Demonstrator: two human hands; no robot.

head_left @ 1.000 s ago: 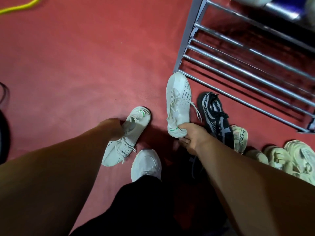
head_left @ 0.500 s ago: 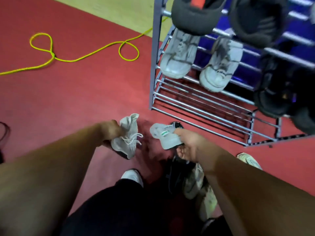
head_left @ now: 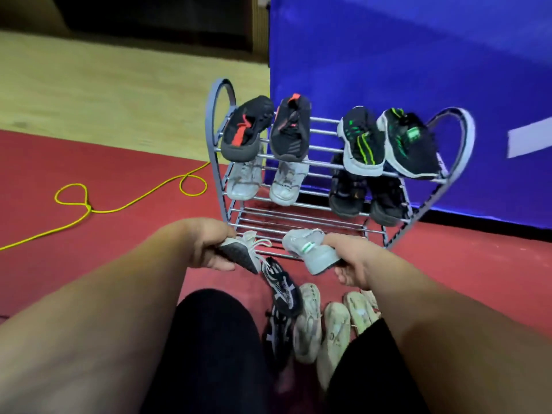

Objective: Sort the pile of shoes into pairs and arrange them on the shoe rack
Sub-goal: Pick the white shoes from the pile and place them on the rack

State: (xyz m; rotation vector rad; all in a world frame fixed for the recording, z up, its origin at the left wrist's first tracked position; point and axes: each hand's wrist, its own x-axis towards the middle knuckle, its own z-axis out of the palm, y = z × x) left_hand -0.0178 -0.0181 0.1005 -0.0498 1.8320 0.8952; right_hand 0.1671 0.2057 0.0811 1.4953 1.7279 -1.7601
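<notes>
- left hand [head_left: 209, 246] fingers curled tight round one white mesh sneaker w/ green stripe [head_left: 243, 249]
- right hand [head_left: 355, 264] grips its matching white sneaker [head_left: 310, 249], both just in front of the grey metal-bar shoe rack [head_left: 298, 222]

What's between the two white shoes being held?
Head view: only loose laces from the left-hand shoe; bottom rails of the rack show behind.

Not much clothing to report, tbh. The left forearm [head_left: 98, 318] and right forearm [head_left: 454, 339] are both bare right up to the edge of the shot, and the left hand [head_left: 209, 246] and right hand [head_left: 355, 264] are bare too. Lower down you can see black trousers [head_left: 209, 354], plain matte dark fabric, covering the left leg and also the right leg [head_left: 367, 372].
</notes>
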